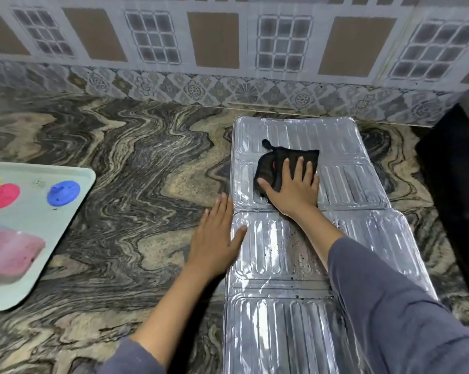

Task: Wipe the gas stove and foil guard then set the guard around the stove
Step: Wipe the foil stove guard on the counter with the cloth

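Wiping foil guard [295,265], flat along worktop [133,184] right edge. Right hand [292,190] fingers spread, pressing black cloth [273,163]; left hand [217,238] flat, steadying. Next: probably scrubbing nearer speckled panel.

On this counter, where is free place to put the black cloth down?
Bare counter lies between the tray and the foil guard, reaching back to the tiled wall. Crowded: the tray holds coloured lumps; the guard carries the right hand flat on the black cloth, the left hand at its edge.
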### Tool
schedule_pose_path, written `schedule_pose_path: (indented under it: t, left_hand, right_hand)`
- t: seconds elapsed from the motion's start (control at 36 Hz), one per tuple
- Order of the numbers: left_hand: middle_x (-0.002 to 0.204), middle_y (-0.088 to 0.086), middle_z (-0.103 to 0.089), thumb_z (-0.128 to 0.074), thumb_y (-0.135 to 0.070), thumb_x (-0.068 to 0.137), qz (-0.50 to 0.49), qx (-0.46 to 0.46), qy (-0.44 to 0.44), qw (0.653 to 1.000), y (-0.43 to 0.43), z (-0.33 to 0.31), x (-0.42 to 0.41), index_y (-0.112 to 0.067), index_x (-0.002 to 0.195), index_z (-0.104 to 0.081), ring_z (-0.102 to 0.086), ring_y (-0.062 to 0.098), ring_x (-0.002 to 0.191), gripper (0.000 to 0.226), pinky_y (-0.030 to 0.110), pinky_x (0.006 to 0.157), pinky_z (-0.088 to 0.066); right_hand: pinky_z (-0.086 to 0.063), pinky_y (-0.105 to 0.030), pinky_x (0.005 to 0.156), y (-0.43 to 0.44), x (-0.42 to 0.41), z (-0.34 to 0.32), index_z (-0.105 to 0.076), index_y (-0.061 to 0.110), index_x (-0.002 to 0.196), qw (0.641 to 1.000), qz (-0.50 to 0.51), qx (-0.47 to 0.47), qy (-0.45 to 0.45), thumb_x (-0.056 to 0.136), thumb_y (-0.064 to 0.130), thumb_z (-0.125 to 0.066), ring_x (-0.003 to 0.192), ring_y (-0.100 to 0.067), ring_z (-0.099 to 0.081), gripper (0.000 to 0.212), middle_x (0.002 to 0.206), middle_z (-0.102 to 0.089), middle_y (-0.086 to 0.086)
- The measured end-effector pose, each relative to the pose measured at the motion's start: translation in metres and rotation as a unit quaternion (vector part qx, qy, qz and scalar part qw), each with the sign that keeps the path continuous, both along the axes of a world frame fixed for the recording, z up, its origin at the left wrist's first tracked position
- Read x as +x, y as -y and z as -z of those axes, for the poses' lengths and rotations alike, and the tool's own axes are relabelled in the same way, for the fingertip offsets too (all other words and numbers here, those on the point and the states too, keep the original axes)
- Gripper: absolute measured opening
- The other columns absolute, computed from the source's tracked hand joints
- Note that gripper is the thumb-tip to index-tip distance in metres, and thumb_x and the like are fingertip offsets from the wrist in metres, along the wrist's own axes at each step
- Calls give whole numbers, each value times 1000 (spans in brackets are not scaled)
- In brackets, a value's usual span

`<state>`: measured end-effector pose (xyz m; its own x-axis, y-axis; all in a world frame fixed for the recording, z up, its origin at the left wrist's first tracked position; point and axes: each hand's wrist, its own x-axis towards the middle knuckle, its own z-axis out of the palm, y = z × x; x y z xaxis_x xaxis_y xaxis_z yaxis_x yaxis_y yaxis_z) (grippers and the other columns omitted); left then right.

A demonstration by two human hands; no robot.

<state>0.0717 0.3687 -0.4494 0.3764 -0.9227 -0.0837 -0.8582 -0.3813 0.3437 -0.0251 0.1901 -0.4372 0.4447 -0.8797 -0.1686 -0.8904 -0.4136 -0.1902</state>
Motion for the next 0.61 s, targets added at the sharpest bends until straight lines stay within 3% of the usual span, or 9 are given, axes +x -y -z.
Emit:
schedule_pose_path:
  t: [0.25,0.61]
  left_hand:
    - [154,-3,19,-9,-46,97,-8,10,17,1000,0,3,-4,-18,146,12,19,8,142,60,30,117,10]
    - [156,-2,15,-10,-43,97,-33,-4,15,999,1,5,-7,-17,147,10,15,7,142,59,32,119,6]
  right_hand:
    - [8,-51,116,-7,16,-5,12,22,148,999,-41,24,2,66,89,-28,143,-33,19,113,156,19,-14]
    - [3,-44,118,-18,44,-1,-2,25,150,990,-134,14,35,97,49,-25,145,-24,10,62,159,8,-5]
